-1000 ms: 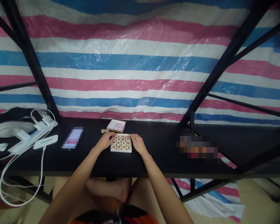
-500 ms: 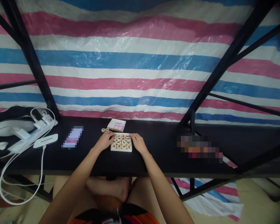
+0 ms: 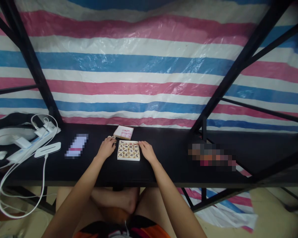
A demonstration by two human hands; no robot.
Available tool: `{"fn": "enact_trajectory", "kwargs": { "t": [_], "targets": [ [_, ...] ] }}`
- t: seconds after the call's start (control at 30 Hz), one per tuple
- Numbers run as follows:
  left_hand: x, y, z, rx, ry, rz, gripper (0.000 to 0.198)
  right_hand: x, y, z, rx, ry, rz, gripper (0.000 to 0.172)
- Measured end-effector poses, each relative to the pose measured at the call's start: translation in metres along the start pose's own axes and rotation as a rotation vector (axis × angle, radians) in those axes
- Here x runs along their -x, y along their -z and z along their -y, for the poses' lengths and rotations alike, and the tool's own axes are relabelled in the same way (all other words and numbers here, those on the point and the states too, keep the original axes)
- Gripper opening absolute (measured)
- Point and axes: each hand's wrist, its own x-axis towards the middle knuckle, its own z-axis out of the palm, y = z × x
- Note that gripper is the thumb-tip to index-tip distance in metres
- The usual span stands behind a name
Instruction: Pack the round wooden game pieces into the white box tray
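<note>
A shallow white box (image 3: 128, 160) stands in front of me, filled with rows of round Chinese chess pieces (image 3: 126, 150) marked with black and red characters. My right hand (image 3: 147, 152) rests along the box's right side, fingers stretched out and touching its far right corner. To the left of the box, my left hand (image 3: 106, 148) reaches forward with fingers extended, apart from the box. Its fingertips are at the loose chess pieces (image 3: 111, 136) lying behind it and partly cover them. The white and pink box lid (image 3: 124, 132) lies just behind the box.
On the left of the black table (image 3: 173, 155) are a blurred phone (image 3: 76, 145), a white device (image 3: 47, 149) with a cable and a power strip (image 3: 34, 145). A pixelated object (image 3: 211, 154) lies to the right. Black frame bars and a striped sheet (image 3: 139, 62) stand behind.
My left hand has left the box's left edge and moved left and forward to the loose chess pieces. The right hand has stayed at the box's right side.
</note>
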Motion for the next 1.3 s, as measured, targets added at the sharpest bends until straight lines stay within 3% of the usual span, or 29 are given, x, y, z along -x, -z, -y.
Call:
{"fn": "enact_trajectory", "kwargs": {
  "t": [0.33,0.63,0.87,1.3],
  "targets": [
    [0.001,0.000,-0.002,-0.045,0.079,-0.018,0.021,0.000,0.001,0.001,-0.007,-0.015,0.000,0.038],
    [-0.004,0.003,-0.015,0.341,0.044,-0.171,0.019,0.000,0.001,0.000,0.011,-0.005,-0.006,0.039],
    [-0.018,0.002,-0.040,0.466,-0.073,-0.054,0.016,0.000,-0.001,-0.003,0.022,0.002,0.001,0.039],
    [-0.027,0.003,-0.044,0.311,-0.168,0.011,0.020,0.000,0.001,0.002,0.008,-0.003,-0.005,0.039]
  ]
}}
